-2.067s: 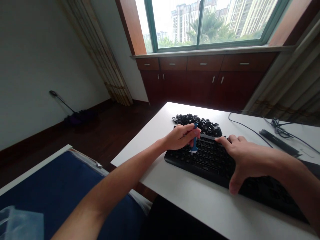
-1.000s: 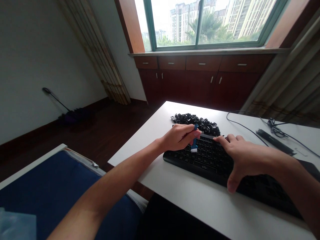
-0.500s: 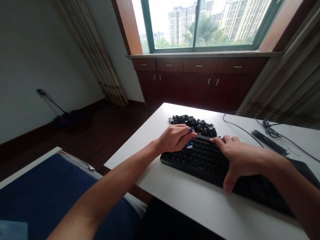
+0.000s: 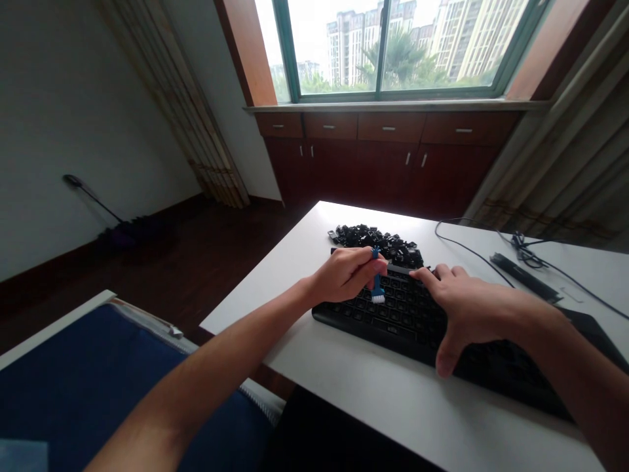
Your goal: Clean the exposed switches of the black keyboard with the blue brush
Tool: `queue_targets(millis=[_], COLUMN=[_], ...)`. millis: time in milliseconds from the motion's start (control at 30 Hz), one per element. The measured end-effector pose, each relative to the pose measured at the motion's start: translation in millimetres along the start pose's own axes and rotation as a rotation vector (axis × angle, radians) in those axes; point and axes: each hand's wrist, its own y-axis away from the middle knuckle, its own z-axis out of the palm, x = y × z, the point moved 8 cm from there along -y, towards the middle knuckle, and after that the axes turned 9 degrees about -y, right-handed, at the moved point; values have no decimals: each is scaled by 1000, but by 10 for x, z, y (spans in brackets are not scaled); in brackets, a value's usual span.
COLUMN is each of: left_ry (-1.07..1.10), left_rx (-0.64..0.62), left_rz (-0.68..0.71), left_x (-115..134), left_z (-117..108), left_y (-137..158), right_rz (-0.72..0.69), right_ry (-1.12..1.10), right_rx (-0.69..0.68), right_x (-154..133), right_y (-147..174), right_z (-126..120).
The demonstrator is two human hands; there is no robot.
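My left hand (image 4: 344,272) is closed around a small blue brush (image 4: 378,292) with short white bristles. The bristles point down over the left part of a black keyboard (image 4: 363,326) whose keycaps are off. Whether they touch it, I cannot tell. My right hand (image 4: 464,305) spans the keyboard, fingers at its far edge and thumb at the near edge, gripping it across. Just behind the keyboard lies a heap of loose black keycaps (image 4: 388,244). My left fingers hide part of the brush handle.
On the white table (image 4: 275,321), a long black strip (image 4: 523,276) and a coiled cable (image 4: 528,249) lie at the right, with a thin bent piece of wire (image 4: 570,296) nearby. A blue padded surface (image 4: 98,367) stands at lower left. Cabinets (image 4: 354,164) line the window wall.
The brush has tilted more upright in my left hand, its bristles now lower and facing me more. My right hand stays on the keyboard. The whole view has shifted slightly.
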Motion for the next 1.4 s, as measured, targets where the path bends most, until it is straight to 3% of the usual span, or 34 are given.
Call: queue_targets(millis=[200, 400, 633, 767, 967, 1200, 1400], left_ry=[-169, -135, 27, 141, -58, -141, -96], left_rx=[9, 228, -63, -41, -32, 162, 4], left_rz=[105, 43, -69, -149, -12, -46, -45], left_x=[19, -8, -93, -132, -49, -123, -114], left_z=[-11, -265, 42, 67, 36, -190, -44], left_y=[-7, 8, -2, 12, -24, 1, -15], right_rz=[-7, -11, 2, -8, 5, -6, -2], right_ry=[25, 9, 22, 21, 33, 1, 12], right_rx=[-7, -3, -5, -14, -13, -6, -17], right_x=[-23, -12, -17, -1, -24, -13, -2], right_y=[15, -4, 1, -4, 9, 6, 18], right_z=[-2, 3, -4, 12, -7, -5, 5])
